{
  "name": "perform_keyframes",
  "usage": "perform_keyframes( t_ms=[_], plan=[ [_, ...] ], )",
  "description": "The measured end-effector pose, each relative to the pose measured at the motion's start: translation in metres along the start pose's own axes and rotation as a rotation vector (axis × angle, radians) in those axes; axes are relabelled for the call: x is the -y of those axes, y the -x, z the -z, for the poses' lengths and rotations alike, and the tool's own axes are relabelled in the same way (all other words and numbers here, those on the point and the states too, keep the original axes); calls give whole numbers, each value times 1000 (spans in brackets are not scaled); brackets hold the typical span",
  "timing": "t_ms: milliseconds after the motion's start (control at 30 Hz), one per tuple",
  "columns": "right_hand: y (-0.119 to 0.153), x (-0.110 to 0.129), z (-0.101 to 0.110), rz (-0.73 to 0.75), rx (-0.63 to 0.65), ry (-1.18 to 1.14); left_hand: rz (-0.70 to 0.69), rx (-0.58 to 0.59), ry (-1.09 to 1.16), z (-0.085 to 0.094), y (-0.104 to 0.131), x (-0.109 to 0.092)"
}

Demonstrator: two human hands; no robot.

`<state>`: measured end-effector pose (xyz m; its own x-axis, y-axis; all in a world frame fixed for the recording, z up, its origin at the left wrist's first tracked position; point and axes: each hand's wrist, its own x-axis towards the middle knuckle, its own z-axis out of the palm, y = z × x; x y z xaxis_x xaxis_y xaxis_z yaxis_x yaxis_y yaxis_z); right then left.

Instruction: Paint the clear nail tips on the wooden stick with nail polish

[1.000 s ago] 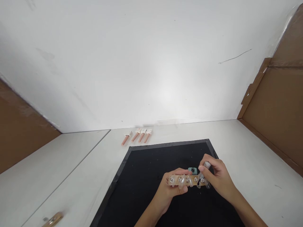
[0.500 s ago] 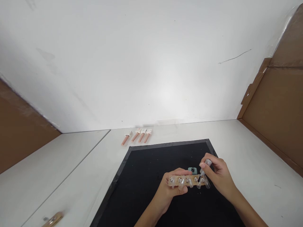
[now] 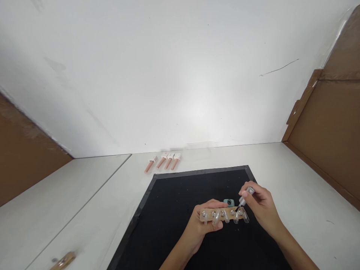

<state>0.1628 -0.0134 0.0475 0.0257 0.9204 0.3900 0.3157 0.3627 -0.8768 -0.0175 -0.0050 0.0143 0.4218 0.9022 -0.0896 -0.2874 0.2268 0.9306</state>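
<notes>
My left hand (image 3: 201, 221) is closed around the left part of a wooden nail tip stand (image 3: 228, 212), held above the black mat. Several clear false nails (image 3: 216, 218) stick out from its metal studs toward me. Between the fingers of my right hand (image 3: 260, 204) is a nail polish brush (image 3: 246, 196) with a silver-grey cap, tilted so that its dark bristles reach the nails near the stand's right end. Whether the bristles touch a nail, I cannot tell. Just behind the stand sits an open teal polish bottle (image 3: 229, 203), partly hidden by the fingers and the stand.
On the white table (image 3: 129, 195) lies the black mat (image 3: 180, 191) with grey edging. Several pink-capped bottles (image 3: 168, 162) lie near the back wall. Another wooden stand (image 3: 64, 260) is at the lower left, blurred. Brown cardboard panels (image 3: 329, 123) border both sides.
My right hand has drawn the brush slightly up and to the right, tilting it more. My left hand and the nail tip stand have hardly moved.
</notes>
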Motion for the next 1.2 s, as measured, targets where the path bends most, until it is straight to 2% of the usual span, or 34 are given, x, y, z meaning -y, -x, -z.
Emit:
perform_keyframes(
  t_ms=[100,300,433,1200],
  plan=[
    [0,2,1,33,7,-13,-5,12,5,1,0,1],
    [2,3,2,145,177,32,-45,29,40,2,-3,5],
    [2,2,2,212,212,85,-62,16,37,1,-5,6],
    [1,-1,1,161,30,186,-31,35,18,2,-3,6]
  ],
)
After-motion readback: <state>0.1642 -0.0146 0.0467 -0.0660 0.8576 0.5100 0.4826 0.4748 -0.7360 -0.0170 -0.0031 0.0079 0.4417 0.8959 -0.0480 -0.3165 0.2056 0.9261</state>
